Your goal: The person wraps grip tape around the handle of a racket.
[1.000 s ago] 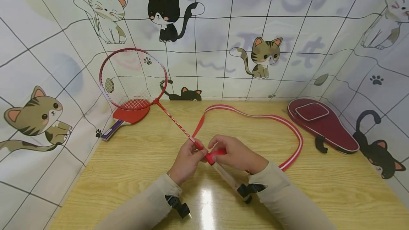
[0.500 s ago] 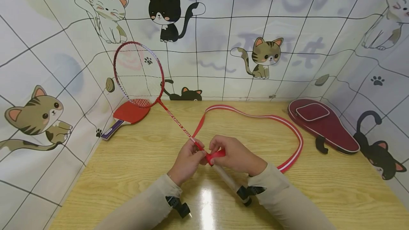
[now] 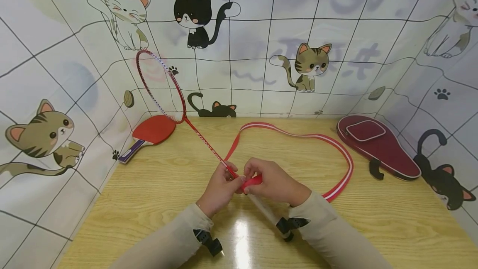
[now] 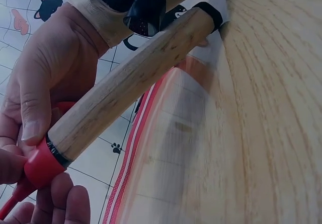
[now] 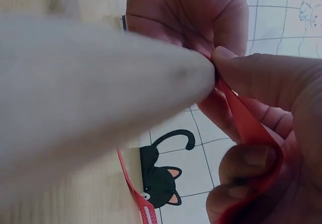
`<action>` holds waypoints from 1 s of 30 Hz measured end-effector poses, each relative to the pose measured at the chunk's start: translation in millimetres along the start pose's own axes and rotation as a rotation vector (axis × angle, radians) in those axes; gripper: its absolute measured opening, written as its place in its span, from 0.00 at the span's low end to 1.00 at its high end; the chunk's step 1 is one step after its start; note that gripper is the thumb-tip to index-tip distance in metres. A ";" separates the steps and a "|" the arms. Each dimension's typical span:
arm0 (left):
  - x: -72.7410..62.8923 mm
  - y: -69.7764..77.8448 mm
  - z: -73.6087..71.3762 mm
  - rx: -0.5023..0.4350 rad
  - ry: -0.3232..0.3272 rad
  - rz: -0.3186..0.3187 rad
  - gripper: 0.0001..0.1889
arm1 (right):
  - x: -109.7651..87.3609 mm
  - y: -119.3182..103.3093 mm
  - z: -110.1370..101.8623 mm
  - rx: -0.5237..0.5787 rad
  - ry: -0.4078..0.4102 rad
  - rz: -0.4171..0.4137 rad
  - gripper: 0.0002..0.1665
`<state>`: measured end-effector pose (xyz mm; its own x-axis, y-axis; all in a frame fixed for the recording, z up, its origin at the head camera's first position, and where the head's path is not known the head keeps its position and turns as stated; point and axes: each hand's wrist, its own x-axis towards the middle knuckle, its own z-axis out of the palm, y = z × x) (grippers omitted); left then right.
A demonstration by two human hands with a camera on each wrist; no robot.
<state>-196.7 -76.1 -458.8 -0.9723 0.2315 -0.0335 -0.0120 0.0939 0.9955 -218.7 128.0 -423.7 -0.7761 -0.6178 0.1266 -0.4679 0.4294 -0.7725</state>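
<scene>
A red badminton racket (image 3: 204, 139) slants up to the left in the head view, its strung head turned nearly edge-on. My left hand (image 3: 219, 188) grips it around the lower shaft near the red cone (image 4: 44, 164). Below the cone runs a bare wooden handle (image 4: 126, 85) with a black butt end, close over the table. My right hand (image 3: 279, 181) pinches a red grip tape (image 5: 251, 126) against the top of the handle, and the tape passes over its curled fingers. The rest of the tape, red with a white stripe, loops across the table in the head view.
On the wooden table (image 3: 168, 206), a red table tennis bat (image 3: 158, 130) lies at the back left. A dark red zipped bat case (image 3: 377, 146) lies at the back right. A cat-print cloth (image 3: 250, 40) stands behind and along both sides.
The racket has rolled about its shaft, so its head went from a wide oval to a narrow one. Both hands stay in nearly the same place, still holding racket and tape.
</scene>
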 end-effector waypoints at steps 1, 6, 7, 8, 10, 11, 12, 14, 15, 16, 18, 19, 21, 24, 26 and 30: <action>0.0 0.4 0.2 -0.006 0.000 0.000 0.18 | 0.1 0.2 -0.9 0.000 -0.007 0.000 0.18; 0.2 3.3 0.6 -0.036 -0.009 -0.004 0.17 | -0.3 2.2 -6.4 0.015 -0.037 -0.025 0.16; 0.2 3.6 0.7 -0.038 -0.011 -0.007 0.17 | -0.3 2.6 -7.3 0.020 -0.042 -0.029 0.16; 0.0 4.1 0.8 -0.041 -0.014 -0.006 0.18 | -0.4 3.1 -8.0 0.032 -0.049 -0.033 0.16; 0.2 3.4 0.6 -0.041 -0.018 -0.008 0.18 | -0.6 4.7 -9.1 0.053 -0.061 -0.035 0.15; 0.3 3.0 0.5 -0.044 -0.020 -0.008 0.18 | -0.6 5.4 -9.5 0.062 -0.067 -0.035 0.15; 0.5 2.2 0.3 -0.048 -0.023 -0.009 0.18 | -0.5 6.0 -9.8 0.071 -0.071 -0.036 0.14; 0.9 0.7 -0.1 -0.058 -0.030 -0.009 0.18 | -0.6 6.8 -10.1 0.083 -0.074 -0.032 0.14; 1.2 -0.3 -0.5 -0.060 -0.033 -0.010 0.18 | -0.6 6.8 -10.2 0.082 -0.073 -0.028 0.14; 1.4 -0.8 -0.6 -0.069 -0.037 -0.008 0.18 | -0.4 6.4 -10.0 0.081 -0.070 -0.024 0.14; 1.7 -1.5 -0.6 -0.087 -0.044 -0.003 0.17 | -0.2 5.3 -9.8 0.075 -0.061 -0.012 0.14; 1.8 -1.7 -0.6 -0.098 -0.048 -0.001 0.17 | -0.2 4.7 -9.9 0.069 -0.055 -0.007 0.15; 2.1 -2.1 -0.5 -0.117 -0.055 0.008 0.18 | -0.2 4.2 -10.2 0.059 -0.044 0.003 0.15; 2.9 -3.8 -0.7 -0.146 -0.070 0.016 0.19 | 0.0 6.0 -10.6 0.063 -0.050 0.013 0.15; 3.6 -5.2 -0.9 -0.161 -0.087 0.025 0.20 | 0.0 7.8 -10.3 0.071 -0.067 0.029 0.16; 4.6 -5.8 -1.4 -0.164 -0.120 0.035 0.20 | 0.2 10.2 -9.3 0.086 -0.091 0.054 0.17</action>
<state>-201.4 -76.9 -464.6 -0.9381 0.3464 0.0011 -0.0258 -0.0729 0.9970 -227.6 138.4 -425.7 -0.7557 -0.6543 0.0288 -0.3851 0.4084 -0.8276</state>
